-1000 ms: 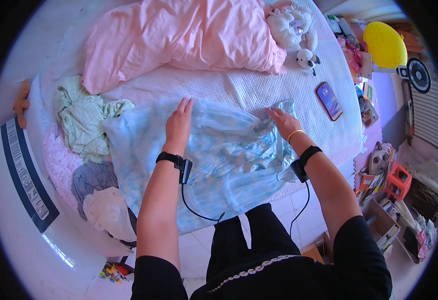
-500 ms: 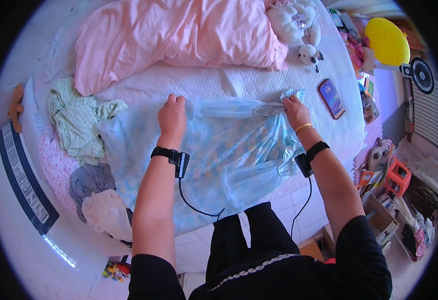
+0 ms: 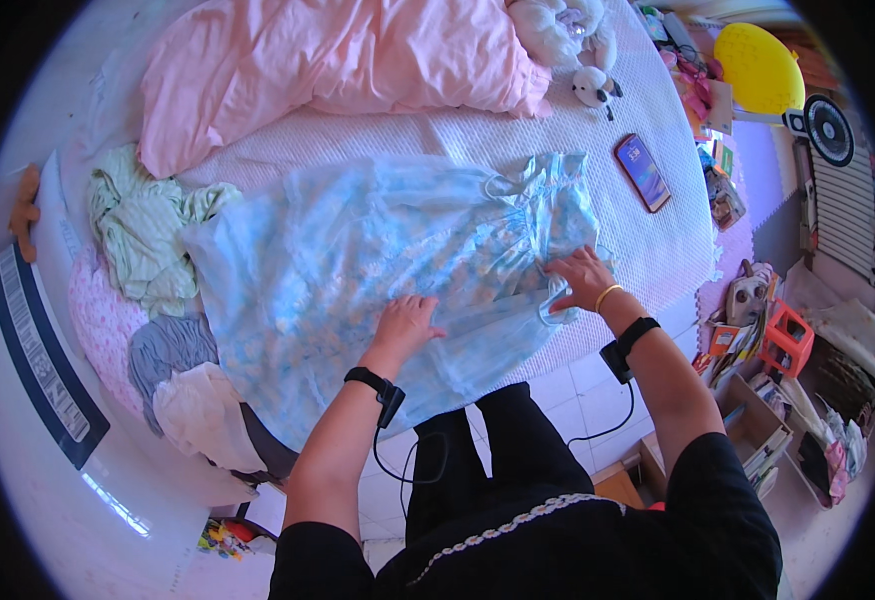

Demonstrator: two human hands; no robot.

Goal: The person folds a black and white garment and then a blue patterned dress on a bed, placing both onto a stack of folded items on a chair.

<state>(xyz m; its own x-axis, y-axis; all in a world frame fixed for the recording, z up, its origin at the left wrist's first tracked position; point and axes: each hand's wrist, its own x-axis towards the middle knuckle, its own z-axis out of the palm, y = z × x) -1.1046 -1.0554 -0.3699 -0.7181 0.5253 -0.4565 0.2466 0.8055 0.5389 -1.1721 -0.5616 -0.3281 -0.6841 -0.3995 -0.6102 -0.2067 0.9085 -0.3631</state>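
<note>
pale blue dress, laid flat, two hands upon it

item one: we list a pale blue dress, spread across a white quilted bed cover, skirt toward the left, gathered bodice toward the right. item two: the left hand, palm down on the skirt's near part, fingers spread and released, gripping nothing. item three: the right hand, at the bodice's near side, fingers loosely bent over the fabric; we cannot tell whether they pinch it. we note a black strap on each wrist.

surroundings: beyond the dress, pink bedding; left of it, a crumpled green cloth, with a grey cloth and a cream cloth nearer us. to the right, we record a phone, screen lit, and a small plush toy.
</note>
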